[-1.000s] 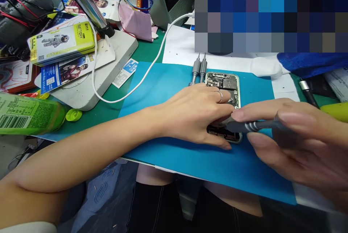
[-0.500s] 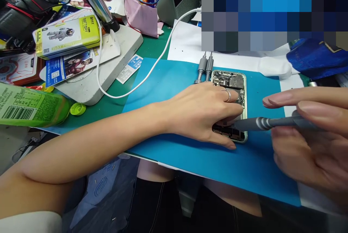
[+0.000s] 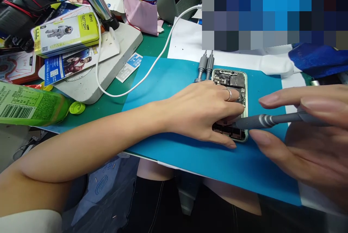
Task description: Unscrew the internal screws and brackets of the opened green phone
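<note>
My left hand, a ring on one finger, lies across an opened phone with its inner parts bare. Its fingers bend down onto the phone, and the thumb stretches along the near end. My right hand has a grey screwdriver held against it by the rear end, with thumb and forefinger spread on either side of the shaft. The screwdriver lies nearly level, and its front end reaches the phone beside my left fingers; the tip is hidden there. Two more grey screwdrivers lie beyond my left hand.
Beneath the phone is a blue mat. A white cable curves over the table on the left. Further left are a lamp base, a yellow battery box, a green bottle and its cap. A blue bag is at right.
My right thumb has moved left and away from the screwdriver shaft, and the fingers have spread wider. My left hand and the phone stay almost where they were.
</note>
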A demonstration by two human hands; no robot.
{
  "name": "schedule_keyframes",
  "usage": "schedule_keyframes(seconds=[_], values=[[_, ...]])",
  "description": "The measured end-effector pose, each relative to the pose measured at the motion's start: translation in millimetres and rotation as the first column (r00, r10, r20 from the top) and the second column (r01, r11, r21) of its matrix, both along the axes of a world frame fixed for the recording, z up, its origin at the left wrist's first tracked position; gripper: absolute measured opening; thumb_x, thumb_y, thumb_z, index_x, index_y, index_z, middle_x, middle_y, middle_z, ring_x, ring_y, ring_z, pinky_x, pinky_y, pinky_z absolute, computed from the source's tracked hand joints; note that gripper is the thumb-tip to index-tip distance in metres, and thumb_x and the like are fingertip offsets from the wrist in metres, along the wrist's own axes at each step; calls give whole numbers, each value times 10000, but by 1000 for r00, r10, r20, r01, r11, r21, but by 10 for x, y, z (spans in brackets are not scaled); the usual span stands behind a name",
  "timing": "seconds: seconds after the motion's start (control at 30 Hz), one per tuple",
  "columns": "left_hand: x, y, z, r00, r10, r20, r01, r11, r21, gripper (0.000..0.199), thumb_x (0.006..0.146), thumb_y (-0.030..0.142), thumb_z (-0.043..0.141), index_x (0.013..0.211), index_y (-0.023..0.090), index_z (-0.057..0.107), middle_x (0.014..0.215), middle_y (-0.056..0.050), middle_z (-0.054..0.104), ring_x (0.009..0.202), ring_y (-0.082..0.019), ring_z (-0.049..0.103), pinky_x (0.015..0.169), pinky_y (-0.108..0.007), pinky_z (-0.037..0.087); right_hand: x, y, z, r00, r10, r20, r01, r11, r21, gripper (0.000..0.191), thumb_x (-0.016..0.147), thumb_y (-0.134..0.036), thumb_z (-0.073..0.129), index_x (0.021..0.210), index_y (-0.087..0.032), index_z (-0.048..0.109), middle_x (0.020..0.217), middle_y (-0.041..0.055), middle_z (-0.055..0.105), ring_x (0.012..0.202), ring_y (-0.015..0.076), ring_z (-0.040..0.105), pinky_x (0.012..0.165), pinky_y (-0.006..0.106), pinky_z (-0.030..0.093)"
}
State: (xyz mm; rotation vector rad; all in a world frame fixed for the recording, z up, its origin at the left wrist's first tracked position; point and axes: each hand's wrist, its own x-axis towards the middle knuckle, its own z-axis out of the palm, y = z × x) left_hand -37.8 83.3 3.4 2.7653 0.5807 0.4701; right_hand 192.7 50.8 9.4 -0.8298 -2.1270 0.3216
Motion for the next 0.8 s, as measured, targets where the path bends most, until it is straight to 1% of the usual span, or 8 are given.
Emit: schedule_keyframes(seconds=[0.07, 0.17, 0.27, 0.37, 0.5, 0.57, 0.67, 0.8], values=[[2, -6, 7, 1000, -5, -3, 5, 1000, -1, 313, 963, 511, 663, 904, 203, 668, 981, -66, 680, 844, -237, 618, 669, -391, 360, 38, -10, -51, 999, 30, 14, -31, 999, 34, 871, 821, -140, 802, 1505, -560, 462, 1091, -31, 697, 891, 197, 712, 717, 431, 612], [8, -36, 31, 1000, 10, 11, -10, 1000, -19, 200, 934, 383, 626, 848, 204, 652, 945, -61, 678, 810, -234, 607, 667, -404, 367, 106, -47, -113, 1000, -30, -7, 30, 999, 22, 900, 786, -125, 837, 1501, -543, 484, 1134, -43, 706, 818, 186, 697, 771, 433, 606], [14, -70, 54, 999, 35, 21, -34, 999, -28, 115, 841, 297, 594, 788, 203, 634, 886, -59, 669, 764, -232, 585, 659, -415, 365, 125, -78, -122, 993, -118, -27, 117, 993, -31, 818, 827, -174, 806, 1496, -532, 502, 1079, -21, 700, 765, 184, 675, 790, 424, 591], [16, -79, 60, 999, 32, 7, -32, 999, -27, 106, 813, 261, 571, 801, 195, 653, 891, -63, 671, 755, -229, 580, 659, -420, 359, 98, -81, -96, 984, -174, -43, 172, 984, -43, 751, 846, -218, 785, 1475, -538, 527, 1005, -3, 672, 723, 180, 653, 780, 410, 588], [17, -62, 51, 1000, 20, 8, -20, 999, -37, 147, 842, 264, 558, 839, 187, 683, 912, -66, 677, 789, -230, 600, 679, -417, 369, 48, -69, -74, 981, -188, -54, 187, 982, -28, 769, 840, -202, 779, 1488, -523, 517, 992, 5, 678, 732, 193, 674, 758, 408, 600], [15, -55, 45, 1000, 18, 18, -17, 999, -37, 157, 872, 261, 548, 845, 186, 684, 920, -65, 682, 801, -229, 609, 683, -412, 372, 24, -62, -75, 977, -195, -83, 194, 981, -23, 753, 856, -180, 751, 1489, -514, 518, 999, 15, 674, 758, 201, 684, 719, 399, 601], [9, -54, 31, 999, 24, 31, -23, 999, -35, 162, 903, 255, 552, 857, 187, 692, 912, -57, 683, 804, -218, 615, 689, -398, 371, -5, -46, -76, 978, -166, -125, 168, 986, 10, 721, 882, -164, 718, 1487, -504, 523, 1001, 24, 656, 769, 193, 678, 653, 362, 596], [1, -57, 5, 999, 21, 48, -20, 1000, -24, 212, 958, 265, 542, 865, 175, 710, 897, -55, 681, 795, -201, 620, 688, -388, 370, -37, -19, -72, 983, -152, -101, 160, 984, 75, 733, 892, -132, 718, 1504, -479, 514, 998, 16, 661, 803, 184, 681, 669, 333, 623]])
